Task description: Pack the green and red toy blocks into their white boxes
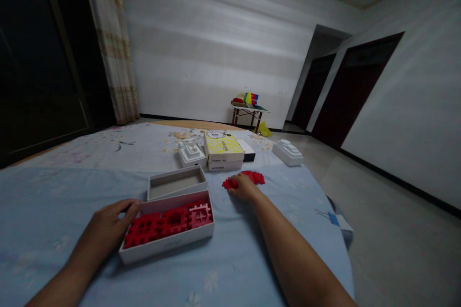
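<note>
A shallow white box (169,245) on the table holds red interlocking plastic building pieces (154,225), with a pink window-shaped piece (199,216) at its right end. My left hand (106,225) grips the box's left end, thumb and fingers at its far corner. Beyond the box lies its lid (176,183), inside up, bare within. To the right, my right hand (245,188) reaches over the cloth, fingers closed on a red toothed building piece (232,183). More red pieces (256,177) lie just behind that hand; their exact shapes are partly covered.
Behind the lid stand a yellow-and-white carton (224,148), a white moulded plastic item (191,153) and a black-and-white box (248,151). Another white moulded item (288,152) sits near the table's right edge. A blue binder clip (333,219) hangs at that edge over the tablecloth (230,268).
</note>
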### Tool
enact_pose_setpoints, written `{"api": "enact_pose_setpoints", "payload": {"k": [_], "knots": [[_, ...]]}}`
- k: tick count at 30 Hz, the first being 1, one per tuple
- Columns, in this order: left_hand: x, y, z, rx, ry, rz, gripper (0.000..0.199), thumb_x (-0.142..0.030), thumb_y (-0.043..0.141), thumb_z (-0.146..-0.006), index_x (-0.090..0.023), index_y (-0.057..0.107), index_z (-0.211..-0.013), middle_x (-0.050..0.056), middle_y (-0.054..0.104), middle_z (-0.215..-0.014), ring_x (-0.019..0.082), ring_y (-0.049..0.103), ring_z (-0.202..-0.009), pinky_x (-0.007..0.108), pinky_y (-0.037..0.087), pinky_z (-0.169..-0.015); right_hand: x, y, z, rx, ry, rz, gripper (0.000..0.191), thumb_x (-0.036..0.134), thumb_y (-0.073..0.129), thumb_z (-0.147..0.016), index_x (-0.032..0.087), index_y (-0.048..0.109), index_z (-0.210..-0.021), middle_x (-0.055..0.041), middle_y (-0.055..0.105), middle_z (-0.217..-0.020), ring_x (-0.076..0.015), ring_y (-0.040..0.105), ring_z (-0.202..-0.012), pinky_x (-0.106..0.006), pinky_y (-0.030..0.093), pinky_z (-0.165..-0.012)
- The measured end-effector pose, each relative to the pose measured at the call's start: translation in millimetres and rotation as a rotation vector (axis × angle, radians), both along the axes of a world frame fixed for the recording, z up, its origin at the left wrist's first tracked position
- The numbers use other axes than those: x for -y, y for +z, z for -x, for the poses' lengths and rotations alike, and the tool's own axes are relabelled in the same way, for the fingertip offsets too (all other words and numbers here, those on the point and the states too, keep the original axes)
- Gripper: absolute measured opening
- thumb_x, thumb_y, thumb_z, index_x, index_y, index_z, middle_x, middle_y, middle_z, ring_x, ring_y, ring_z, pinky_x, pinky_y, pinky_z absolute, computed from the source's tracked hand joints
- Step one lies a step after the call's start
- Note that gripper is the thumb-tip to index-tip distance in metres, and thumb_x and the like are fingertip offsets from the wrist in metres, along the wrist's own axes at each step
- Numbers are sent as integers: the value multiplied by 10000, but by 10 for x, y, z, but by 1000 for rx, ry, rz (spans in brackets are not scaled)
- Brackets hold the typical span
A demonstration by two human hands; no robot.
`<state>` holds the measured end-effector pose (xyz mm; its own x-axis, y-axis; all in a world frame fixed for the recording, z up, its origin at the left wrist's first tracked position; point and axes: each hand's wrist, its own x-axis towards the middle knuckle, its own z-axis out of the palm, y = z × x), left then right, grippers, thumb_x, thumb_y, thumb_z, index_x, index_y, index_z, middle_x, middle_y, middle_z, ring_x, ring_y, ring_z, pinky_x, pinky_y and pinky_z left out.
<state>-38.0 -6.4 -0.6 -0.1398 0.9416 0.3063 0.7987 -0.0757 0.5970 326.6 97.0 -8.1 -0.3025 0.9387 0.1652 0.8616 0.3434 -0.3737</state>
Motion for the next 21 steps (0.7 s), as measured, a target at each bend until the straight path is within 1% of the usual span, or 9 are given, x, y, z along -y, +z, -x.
{"api": "enact_pose_setpoints", "payload": {"k": [3, 6, 8, 11, 14, 16, 19, 21], "knots": [[3, 2, -5, 3, 0, 0, 459, -546, 427, -748, -193, 700, -854, 48, 735, -912, 212, 659, -848, 262, 479, -780, 10, 8, 9, -55, 49, 13, 484, 306, 690, -670, 211, 617, -1139, -70, 637, -1105, -236, 571, -1014, -307, 416, -878], [9, 5, -3, 6, -7, 10, 471, -550, 419, -753, -187, 696, -868, 56, 730, -933, 217, 652, -882, 268, 469, -805, 20, 44, 25, -146, 114, 34, 526, 295, 692, -677, 223, 584, -1187, -43, 627, -1155, -194, 593, -995, -268, 448, -857], [12, 4, 1, 6, -5, 21, 477, -550, 415, -757, -185, 693, -887, 56, 728, -938, 217, 648, -891, 271, 465, -815, 15, 78, 23, -245, 134, 54, 540, 275, 681, -693, 226, 560, -1216, -40, 608, -1202, -187, 585, -1034, -269, 463, -854], [15, 5, 3, -5, -6, 20, 482, -547, 415, -762, -180, 690, -911, 60, 724, -952, 214, 644, -900, 268, 460, -820, -3, 122, -13, -322, 101, 79, 557, 253, 678, -696, 223, 542, -1235, -50, 589, -1234, -202, 568, -1076, -301, 474, -857], [16, 9, 0, -9, -14, 14, 484, -547, 411, -767, -180, 692, -909, 62, 722, -960, 211, 641, -907, 262, 457, -819, -8, 136, -61, -283, 70, 93, 563, 240, 682, -684, 197, 550, -1231, -75, 592, -1224, -214, 574, -1061, -317, 462, -877], [12, 5, 3, -8, -19, 13, 475, -544, 415, -769, -184, 696, -900, 55, 726, -948, 209, 643, -898, 258, 460, -810, 5, 132, -76, -252, 82, 124, 560, 245, 712, -647, 188, 588, -1191, -80, 626, -1167, -221, 594, -1020, -315, 458, -873], [4, -10, 18, -15, -19, 6, 460, -536, 425, -772, -185, 696, -897, 49, 728, -948, 206, 643, -897, 253, 460, -806, 41, 129, -65, -162, 98, 167, 623, 318, 787, -550, 201, 628, -1141, -76, 651, -1106, -243, 601, -994, -320, 452, -868], [5, -20, 28, -23, -20, 4, 459, -533, 428, -778, -177, 691, -903, 51, 726, -955, 205, 642, -902, 250, 457, -808, 69, 136, -40, -111, 70, 164, 709, 382, 796, -530, 195, 599, -1185, -100, 613, -1163, -265, 567, -1052, -340, 431, -898]]}}
